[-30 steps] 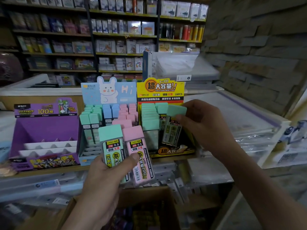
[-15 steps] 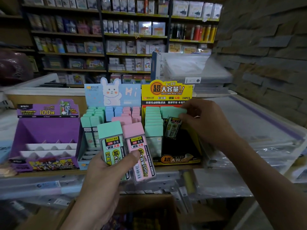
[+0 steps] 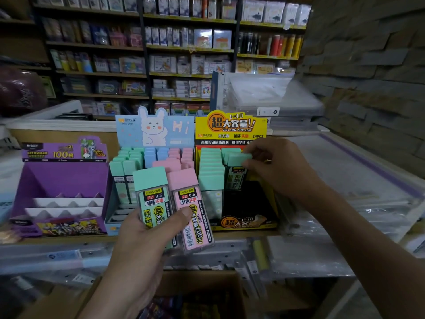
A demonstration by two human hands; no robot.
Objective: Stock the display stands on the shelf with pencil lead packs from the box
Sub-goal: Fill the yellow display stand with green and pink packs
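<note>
Right hand [image 3: 279,168] pinches a seemingly light, rigid green-capped lead pack [image 3: 236,174] by its cap; left hand [image 3: 140,245] grips two packs [image 3: 158,196].

"2B 0.5" on green pack [image 3: 154,203], "24PCS" and seemingly "MPR-2086" on yellow stand [image 3: 231,125]

Upright mint pack [image 3: 236,173] in yellow stand [image 3: 230,125] right column; second mint pack [image 3: 153,199], pink pack [image 3: 190,208] held together.

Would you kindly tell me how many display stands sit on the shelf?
3, side by side: the purple stand at left, the blue bunny stand in the middle, the yellow stand at right. None looks hidden.
</note>
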